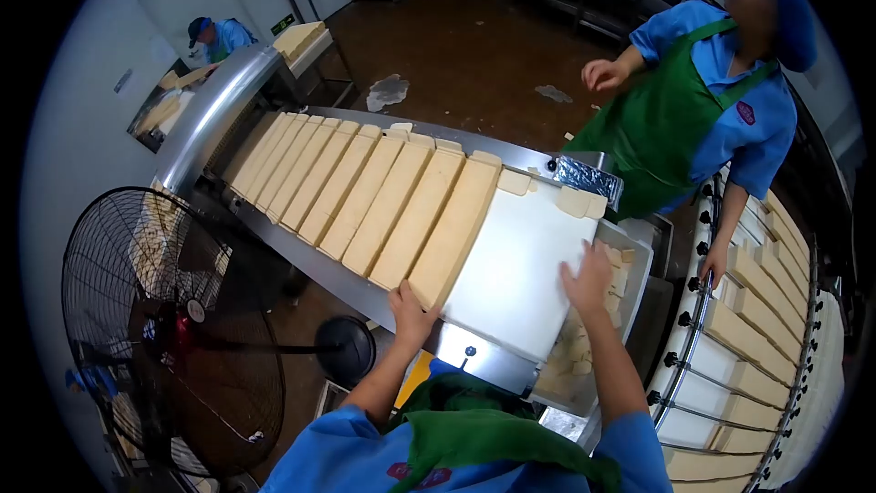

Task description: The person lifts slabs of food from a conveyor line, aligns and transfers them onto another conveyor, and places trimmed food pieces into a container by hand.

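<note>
A row of long pale slabs (360, 187) lies side by side across a conveyor with a white belt (511, 265). My left hand (412, 312) touches the near end of the rightmost slab (458, 224); its fingertips are at the slab's end. Over the right edge of the white belt is my right hand (587, 276), fingers spread, holding nothing. Small flat pieces (581, 203) lie at the belt's far right corner. Below the belt's right end, a white bin (639, 288) holds broken pale pieces, partly hidden by my right forearm.
A co-worker in a green apron (639, 137) stands at the right beside a second conveyor (680, 347) carrying more slabs. At the left are a large black fan (173, 329) and a curved metal cover (214, 100). Another person (219, 36) is at the far left.
</note>
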A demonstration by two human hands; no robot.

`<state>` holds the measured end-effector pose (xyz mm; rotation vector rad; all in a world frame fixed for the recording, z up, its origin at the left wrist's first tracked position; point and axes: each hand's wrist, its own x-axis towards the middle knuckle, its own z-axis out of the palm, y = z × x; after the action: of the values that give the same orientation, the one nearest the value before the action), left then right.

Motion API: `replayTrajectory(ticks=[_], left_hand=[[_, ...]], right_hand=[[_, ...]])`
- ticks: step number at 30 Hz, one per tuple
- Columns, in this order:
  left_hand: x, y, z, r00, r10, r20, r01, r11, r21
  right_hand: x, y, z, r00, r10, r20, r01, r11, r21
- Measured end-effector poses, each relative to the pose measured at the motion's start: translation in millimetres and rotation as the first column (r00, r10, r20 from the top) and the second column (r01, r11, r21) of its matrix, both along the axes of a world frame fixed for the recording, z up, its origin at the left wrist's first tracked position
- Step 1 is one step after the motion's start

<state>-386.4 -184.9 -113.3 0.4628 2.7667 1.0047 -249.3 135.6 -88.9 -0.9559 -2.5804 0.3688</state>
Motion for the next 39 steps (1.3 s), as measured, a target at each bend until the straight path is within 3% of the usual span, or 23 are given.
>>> replayTrajectory(ticks=[3,6,10,15,18,21,25,28,31,33,34,36,37,39], left_hand=[[-8,5,6,0.997,-0.011,0.074,0.007,0.999,0.053],[-13,5,11,0.994,-0.029,0.105,0.021,0.996,0.084],[-16,3,27,0.982,-0.124,0.142,0.125,0.992,-0.002],[-25,5,41,0.944,-0.200,0.260,0.234,0.967,-0.103],[-27,8,36,0.938,-0.231,0.257,0.272,0.952,-0.139],[-26,7,26,0.927,-0.345,0.150,0.359,0.930,-0.084],[-23,22,35,0.806,-0.548,0.223,0.569,0.821,-0.041],[-2,43,34,0.752,-0.618,0.229,0.653,0.745,-0.136],[25,67,44,0.755,-0.603,0.256,0.645,0.754,-0.127],[41,77,42,0.816,-0.572,0.086,0.575,0.818,-0.010],[53,85,44,0.796,-0.600,0.080,0.603,0.798,-0.008],[77,101,60,0.745,-0.665,0.054,0.645,0.739,0.196],[90,110,60,0.671,-0.737,-0.075,0.738,0.656,0.159],[127,129,89,0.597,-0.799,-0.077,0.792,0.570,0.219]], right_hand=[[-78,-28,-13,0.990,0.044,0.133,-0.024,0.989,-0.148],[-152,-41,-16,0.976,0.091,0.198,-0.059,0.985,-0.163],[-234,-44,1,0.960,0.113,0.256,-0.061,0.977,-0.204],[-278,-52,12,0.935,0.078,0.345,-0.019,0.985,-0.171],[-272,-51,16,0.911,0.024,0.411,0.086,0.965,-0.247],[-241,-37,26,0.898,-0.145,0.416,0.272,0.925,-0.264],[-167,-13,46,0.809,-0.426,0.405,0.560,0.770,-0.307],[-117,-5,46,0.805,-0.405,0.433,0.541,0.801,-0.256],[-54,-4,42,0.744,-0.607,0.280,0.665,0.637,-0.390],[-11,-8,47,0.683,-0.728,0.062,0.643,0.558,-0.525],[15,-9,50,0.657,-0.752,0.055,0.659,0.538,-0.525],[81,-16,63,0.490,-0.848,-0.201,0.672,0.514,-0.533],[116,-17,66,0.428,-0.876,-0.223,0.739,0.481,-0.471],[189,-26,85,0.313,-0.902,-0.298,0.806,0.418,-0.420]])
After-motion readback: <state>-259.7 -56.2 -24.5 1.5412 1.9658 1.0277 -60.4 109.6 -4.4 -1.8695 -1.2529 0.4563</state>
